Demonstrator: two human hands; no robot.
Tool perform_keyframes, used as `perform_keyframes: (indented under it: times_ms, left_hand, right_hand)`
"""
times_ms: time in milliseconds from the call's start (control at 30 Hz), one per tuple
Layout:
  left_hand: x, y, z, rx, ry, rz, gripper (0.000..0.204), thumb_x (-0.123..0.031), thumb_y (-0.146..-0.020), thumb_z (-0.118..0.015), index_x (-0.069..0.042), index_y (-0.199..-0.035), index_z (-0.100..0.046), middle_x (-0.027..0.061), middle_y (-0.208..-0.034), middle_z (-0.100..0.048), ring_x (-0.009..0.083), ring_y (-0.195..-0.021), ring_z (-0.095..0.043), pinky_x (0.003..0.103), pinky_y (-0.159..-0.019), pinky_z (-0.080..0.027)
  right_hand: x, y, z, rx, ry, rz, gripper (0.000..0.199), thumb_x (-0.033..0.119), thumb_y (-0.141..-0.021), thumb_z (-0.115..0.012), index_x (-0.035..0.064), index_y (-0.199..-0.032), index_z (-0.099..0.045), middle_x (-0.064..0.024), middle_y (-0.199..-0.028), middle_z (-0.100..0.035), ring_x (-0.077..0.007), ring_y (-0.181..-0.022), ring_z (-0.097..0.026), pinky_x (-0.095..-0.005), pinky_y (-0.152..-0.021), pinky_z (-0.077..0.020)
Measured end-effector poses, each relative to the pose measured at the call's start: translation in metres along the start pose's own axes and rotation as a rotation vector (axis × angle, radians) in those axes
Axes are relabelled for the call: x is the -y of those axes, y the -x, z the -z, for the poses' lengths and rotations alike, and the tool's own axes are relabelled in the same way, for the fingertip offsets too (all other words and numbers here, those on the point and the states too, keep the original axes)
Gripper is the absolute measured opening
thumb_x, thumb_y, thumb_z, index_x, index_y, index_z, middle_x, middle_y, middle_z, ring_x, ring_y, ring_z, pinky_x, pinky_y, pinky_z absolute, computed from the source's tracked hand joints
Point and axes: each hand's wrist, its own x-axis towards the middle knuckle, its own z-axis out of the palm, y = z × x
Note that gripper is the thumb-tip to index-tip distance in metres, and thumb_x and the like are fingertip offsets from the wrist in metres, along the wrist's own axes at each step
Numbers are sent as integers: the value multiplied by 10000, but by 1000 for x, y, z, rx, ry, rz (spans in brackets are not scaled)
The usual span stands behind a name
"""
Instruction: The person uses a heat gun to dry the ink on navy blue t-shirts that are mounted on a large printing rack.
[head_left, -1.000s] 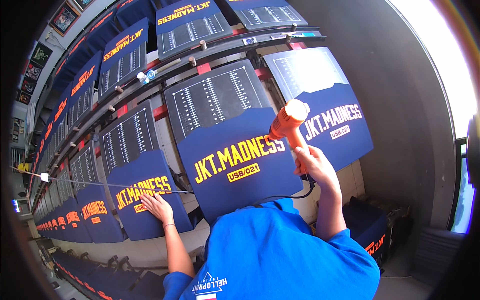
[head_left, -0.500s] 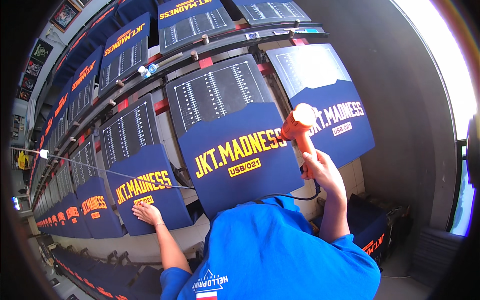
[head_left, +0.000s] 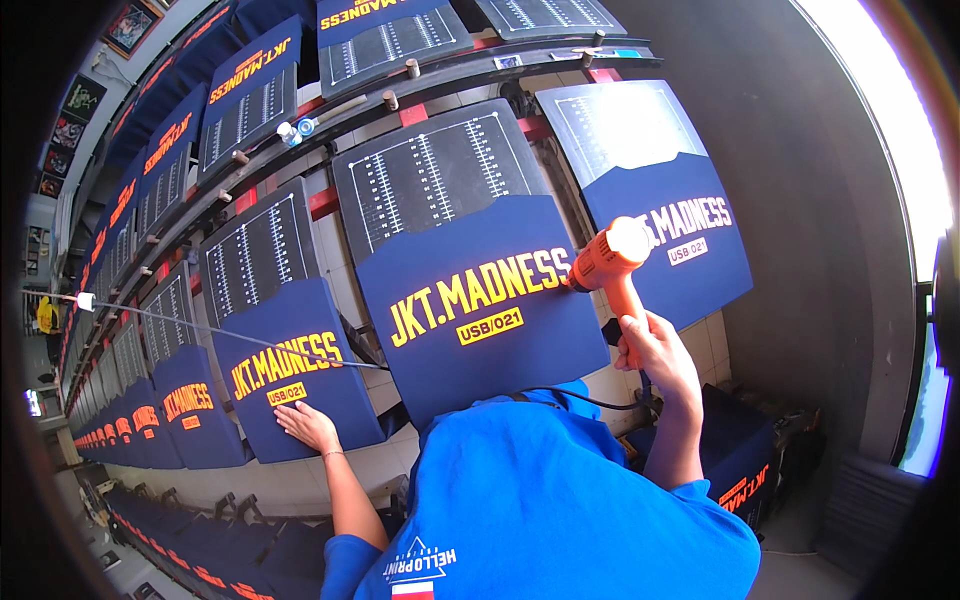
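My right hand (head_left: 658, 352) is wrapped round the handle of an orange heat gun (head_left: 608, 257). Its nozzle points left, over the right end of the yellow lettering on the navy printed shirt (head_left: 480, 370) in front of me. A black cord trails from the handle toward my body. My left hand (head_left: 308, 427), fingers stretched out, lies on a second navy printed shirt (head_left: 320, 400) to the left, just below its small yellow block. To the right, partly behind the heat gun, is another navy shirt (head_left: 715, 265) with pale lettering.
The shirts lie on dark printing boards (head_left: 430, 180) with white ruled marks, set along a long black rail (head_left: 430, 100) with pegs. A white-and-blue bottle (head_left: 290, 134) rests on the rail. A thin cable (head_left: 200, 326) stretches across the left boards. A grey wall (head_left: 790, 200) stands at the right.
The heat gun has tilted and shifted slightly right and down with my right hand. My left hand has slid a little to the right across the left shirt.
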Motion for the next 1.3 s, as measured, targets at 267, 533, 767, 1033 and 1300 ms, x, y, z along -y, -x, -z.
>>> perform_keyframes:
  times_ms: [267,533,767,1033,1300]
  left_hand:
    - [-14,24,1,-46,79,-136,607,-318,-1071,-329,42,-1550,-236,224,-1624,-235,388,-1514,-191,479,-1241,-127]
    - [-20,30,0,-74,88,-209,593,-311,-1073,-337,32,-1549,-254,219,-1622,-247,394,-1507,-211,484,-1232,-154]
    - [-7,-27,-5,-61,6,-53,643,-388,-1082,-268,42,-1558,-217,217,-1634,-214,372,-1518,-189,459,-1243,-123]
    - [-59,-26,-7,-7,8,-94,666,-396,-1074,-259,72,-1546,-221,238,-1639,-175,360,-1534,-132,436,-1249,-76]
    - [-99,37,-5,13,32,-397,633,-356,-1074,-302,24,-1570,-200,195,-1654,-172,338,-1541,-126,460,-1243,-78]
  right_hand:
    - [1,-3,-11,47,-21,7,333,339,-1008,-582,7,-1026,-566,-23,-738,-583,-103,-607,-605,-253,-577,-501]
    - [10,-5,-16,97,-7,0,334,335,-1008,-589,2,-1013,-564,-18,-738,-576,-108,-625,-614,-265,-589,-509]
    - [13,-13,-16,161,29,4,385,396,-1005,-595,17,-1063,-568,-25,-779,-593,-97,-636,-611,-245,-597,-503]
    - [15,-7,-15,90,53,31,341,347,-1014,-578,7,-1009,-568,-29,-729,-593,-109,-617,-612,-260,-569,-487]
    - [23,-18,-29,59,75,54,341,363,-1011,-591,23,-1016,-569,-24,-740,-593,-99,-623,-618,-245,-580,-504]
